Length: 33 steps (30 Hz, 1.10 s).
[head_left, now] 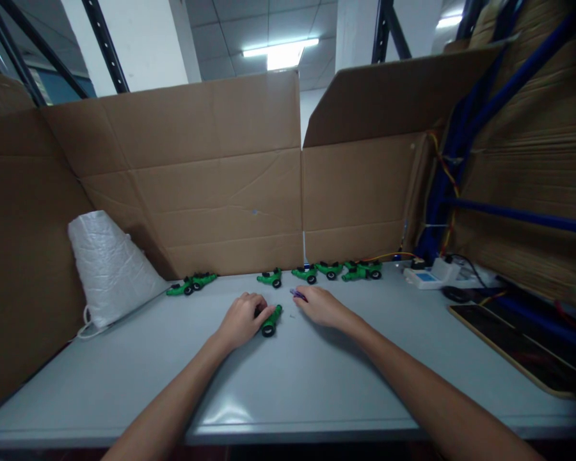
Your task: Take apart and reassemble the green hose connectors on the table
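My left hand (242,318) is closed on a green toy vehicle with black wheels (271,321), holding it down on the grey table (317,384). Just to its right, my right hand (320,305) is closed around a small purple tool (297,294) whose tip sticks out toward the left. Along the back of the table, several more green toy vehicles stand in a row: two at the left (191,283), one in the middle (270,278) and several to the right (338,270).
Brown cardboard walls (196,192) enclose the back and left of the table. A white woven sack (106,266) leans at the left. A white and blue device with cables (429,276) and a dark framed board (523,349) lie at the right.
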### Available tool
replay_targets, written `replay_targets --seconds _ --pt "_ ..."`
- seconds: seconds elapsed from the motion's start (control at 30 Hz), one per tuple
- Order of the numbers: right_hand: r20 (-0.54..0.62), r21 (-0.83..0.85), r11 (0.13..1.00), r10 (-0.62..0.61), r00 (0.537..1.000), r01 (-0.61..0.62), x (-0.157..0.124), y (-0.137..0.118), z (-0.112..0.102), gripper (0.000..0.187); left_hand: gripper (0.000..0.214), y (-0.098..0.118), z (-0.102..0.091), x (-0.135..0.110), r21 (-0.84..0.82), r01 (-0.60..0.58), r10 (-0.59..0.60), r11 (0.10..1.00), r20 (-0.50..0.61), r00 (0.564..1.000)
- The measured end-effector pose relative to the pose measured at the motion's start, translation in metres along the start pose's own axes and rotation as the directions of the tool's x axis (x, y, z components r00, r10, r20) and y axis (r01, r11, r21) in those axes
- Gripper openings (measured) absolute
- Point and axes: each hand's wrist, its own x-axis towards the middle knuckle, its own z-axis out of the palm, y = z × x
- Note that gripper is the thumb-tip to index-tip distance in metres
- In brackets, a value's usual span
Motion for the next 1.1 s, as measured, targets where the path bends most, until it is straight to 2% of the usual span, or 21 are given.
replay_targets --seconds 0.1,0.23,0.43,0.63,0.8,0.97,1.1 --pt "-0.023 0.018 1.000 0.024 0.999 -0.024 -0.002 0.002 0.006 0.009 0.039 0.003 -0.001 -0.001 -0.024 -0.006 0.007 1.000 0.015 1.000" --pt "-0.005 0.036 0.999 0.036 0.999 -0.036 -0.005 0.002 0.011 0.021 0.039 0.007 -0.005 -0.004 -0.055 -0.020 0.022 0.998 0.033 0.999" --pt "0.041 0.029 0.999 0.028 0.999 -0.029 -0.001 0.006 0.012 0.017 0.039 0.010 -0.007 -0.004 -0.075 -0.058 0.061 0.995 0.046 0.997" --pt "-0.051 0.041 0.999 0.035 0.998 -0.033 0.003 0.009 0.016 0.017 0.038 0.005 -0.004 -0.004 -0.060 -0.021 0.022 0.998 0.015 1.000" --pt "-0.132 0.055 0.998 0.032 0.991 -0.025 0.003 -0.004 0.009 0.021 0.039 0.002 -0.002 -0.004 -0.022 0.026 -0.027 0.999 -0.025 0.999" --pt "-0.304 0.180 0.982 -0.005 0.953 0.063 -0.001 -0.018 -0.004 0.029 0.040 0.006 -0.006 -0.005 -0.040 -0.032 0.032 0.999 -0.002 0.999" --pt "-0.387 0.209 0.971 -0.029 0.922 0.118 -0.004 -0.024 -0.009 0.030 0.042 0.007 -0.009 -0.007 -0.040 -0.056 0.056 0.998 0.003 0.998"
